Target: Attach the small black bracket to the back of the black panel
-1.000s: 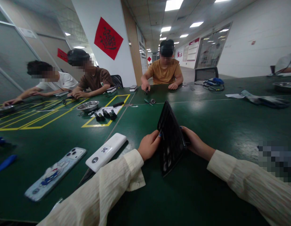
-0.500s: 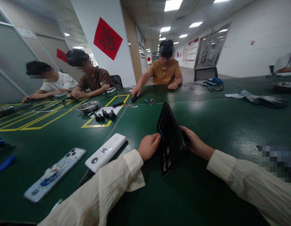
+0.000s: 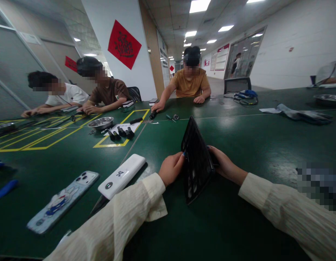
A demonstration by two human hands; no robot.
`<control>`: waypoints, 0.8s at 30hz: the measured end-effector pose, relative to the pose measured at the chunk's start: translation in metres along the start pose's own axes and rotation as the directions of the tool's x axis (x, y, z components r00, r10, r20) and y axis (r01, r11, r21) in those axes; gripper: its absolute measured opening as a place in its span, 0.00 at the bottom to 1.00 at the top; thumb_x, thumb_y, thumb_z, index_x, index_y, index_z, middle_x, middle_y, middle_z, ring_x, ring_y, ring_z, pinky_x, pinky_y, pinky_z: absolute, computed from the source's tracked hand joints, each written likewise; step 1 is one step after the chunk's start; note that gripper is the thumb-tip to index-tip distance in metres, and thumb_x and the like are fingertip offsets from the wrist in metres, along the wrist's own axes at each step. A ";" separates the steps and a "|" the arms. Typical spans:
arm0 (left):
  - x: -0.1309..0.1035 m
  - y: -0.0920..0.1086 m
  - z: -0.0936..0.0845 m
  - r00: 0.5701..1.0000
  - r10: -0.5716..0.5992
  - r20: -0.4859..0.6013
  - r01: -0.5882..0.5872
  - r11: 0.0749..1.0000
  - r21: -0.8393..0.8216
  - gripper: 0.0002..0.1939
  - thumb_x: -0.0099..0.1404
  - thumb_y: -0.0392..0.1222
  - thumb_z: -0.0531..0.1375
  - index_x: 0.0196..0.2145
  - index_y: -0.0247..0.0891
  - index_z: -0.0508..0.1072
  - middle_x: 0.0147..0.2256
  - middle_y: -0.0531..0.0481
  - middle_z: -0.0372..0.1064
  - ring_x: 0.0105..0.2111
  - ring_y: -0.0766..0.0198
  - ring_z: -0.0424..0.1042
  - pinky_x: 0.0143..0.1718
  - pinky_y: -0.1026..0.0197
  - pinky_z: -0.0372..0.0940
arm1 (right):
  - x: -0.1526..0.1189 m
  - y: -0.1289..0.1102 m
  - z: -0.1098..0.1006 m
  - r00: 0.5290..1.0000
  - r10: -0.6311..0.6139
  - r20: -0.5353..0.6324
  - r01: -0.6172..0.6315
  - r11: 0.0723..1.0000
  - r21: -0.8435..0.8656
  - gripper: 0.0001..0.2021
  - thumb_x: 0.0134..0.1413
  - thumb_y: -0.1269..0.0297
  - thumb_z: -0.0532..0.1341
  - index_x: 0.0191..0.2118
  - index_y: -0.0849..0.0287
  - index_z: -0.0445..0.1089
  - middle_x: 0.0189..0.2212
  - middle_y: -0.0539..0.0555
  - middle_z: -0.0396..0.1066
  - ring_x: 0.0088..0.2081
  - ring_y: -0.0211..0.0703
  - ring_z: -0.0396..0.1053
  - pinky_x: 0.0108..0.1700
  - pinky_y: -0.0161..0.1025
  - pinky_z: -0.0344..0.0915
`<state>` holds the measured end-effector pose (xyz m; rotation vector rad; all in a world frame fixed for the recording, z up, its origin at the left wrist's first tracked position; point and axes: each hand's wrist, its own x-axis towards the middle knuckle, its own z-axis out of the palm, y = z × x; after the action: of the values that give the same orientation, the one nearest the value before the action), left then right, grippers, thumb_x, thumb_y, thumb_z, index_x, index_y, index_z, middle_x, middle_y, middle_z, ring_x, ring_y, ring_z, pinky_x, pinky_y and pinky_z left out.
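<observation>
over the green table, the left hand and right hand hold a tilted black panel between them, right fingers partly hidden; should either grip slacken, it could drop.

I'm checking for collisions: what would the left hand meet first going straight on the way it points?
The black panel, at once: the left hand appears to grip it, though the exact contact is unclear.
</observation>
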<state>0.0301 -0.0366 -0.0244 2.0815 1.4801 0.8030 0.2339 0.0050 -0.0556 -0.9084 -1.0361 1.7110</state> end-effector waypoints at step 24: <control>0.001 -0.003 0.002 0.998 -0.039 0.045 0.041 0.998 -0.056 0.25 0.65 0.56 0.40 0.20 0.36 0.59 0.19 0.54 0.52 0.22 0.68 0.53 0.24 0.64 0.49 | -0.002 -0.001 -0.001 1.000 0.009 0.015 -0.009 1.000 0.001 0.10 0.49 0.55 0.59 0.36 0.54 0.68 0.28 0.48 0.68 0.31 0.41 0.67 0.28 0.35 0.64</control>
<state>0.0299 -0.0349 -0.0274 2.0088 1.4538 0.7705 0.2354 0.0038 -0.0551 -0.9019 -1.0425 1.7283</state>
